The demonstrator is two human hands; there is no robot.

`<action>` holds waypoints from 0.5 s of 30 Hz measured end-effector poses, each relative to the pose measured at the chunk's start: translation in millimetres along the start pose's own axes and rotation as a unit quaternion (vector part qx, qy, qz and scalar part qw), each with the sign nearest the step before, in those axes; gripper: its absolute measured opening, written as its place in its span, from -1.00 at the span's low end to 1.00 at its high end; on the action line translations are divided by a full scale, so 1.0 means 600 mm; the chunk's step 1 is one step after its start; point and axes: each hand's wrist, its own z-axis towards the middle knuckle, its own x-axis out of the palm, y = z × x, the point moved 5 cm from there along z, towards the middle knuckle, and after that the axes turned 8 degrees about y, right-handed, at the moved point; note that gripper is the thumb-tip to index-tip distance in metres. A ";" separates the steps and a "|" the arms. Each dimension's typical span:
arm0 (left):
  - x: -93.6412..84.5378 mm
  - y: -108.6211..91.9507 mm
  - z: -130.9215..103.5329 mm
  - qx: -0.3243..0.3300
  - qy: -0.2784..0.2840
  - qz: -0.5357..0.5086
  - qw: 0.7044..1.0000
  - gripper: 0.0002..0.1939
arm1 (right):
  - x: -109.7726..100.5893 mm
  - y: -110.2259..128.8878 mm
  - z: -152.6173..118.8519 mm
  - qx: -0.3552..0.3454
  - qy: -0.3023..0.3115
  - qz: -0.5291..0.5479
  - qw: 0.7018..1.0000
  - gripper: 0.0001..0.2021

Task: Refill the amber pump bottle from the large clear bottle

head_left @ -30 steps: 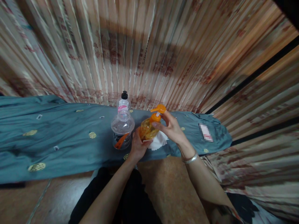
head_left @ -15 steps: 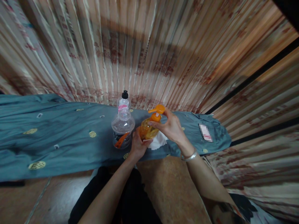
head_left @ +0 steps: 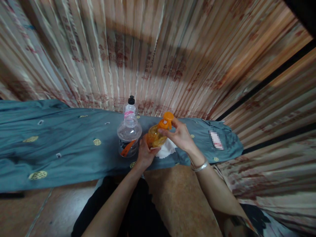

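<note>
Amber bottle (head_left: 156,138) — translucent, orange pump (head_left: 168,116), tilted, left fingers (head_left: 144,142) curled round body, right fingers (head_left: 175,123) half-curled, gripping top

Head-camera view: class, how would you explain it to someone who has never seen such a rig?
There is no robot: a person's bare hands are at work, seen from a camera on their head, looking forward and down. The left hand holds a yellow bottle; the right hand grips its orange pump. On the blue-green cloth are a clear bottle, a black-capped one behind it, and something white.
</note>
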 end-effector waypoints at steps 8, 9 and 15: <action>0.002 -0.003 -0.001 0.006 0.003 0.006 1.000 -0.21 | -0.002 0.013 -0.008 -0.026 -0.007 -0.046 0.999 -0.65; 0.002 -0.003 -0.001 0.006 0.003 0.007 1.000 -0.22 | -0.002 0.012 -0.008 -0.025 0.000 -0.042 0.999 -0.65; 0.001 -0.003 0.001 0.004 0.001 0.012 1.000 -0.23 | -0.023 0.022 0.009 -0.042 -0.012 -0.009 0.999 -0.60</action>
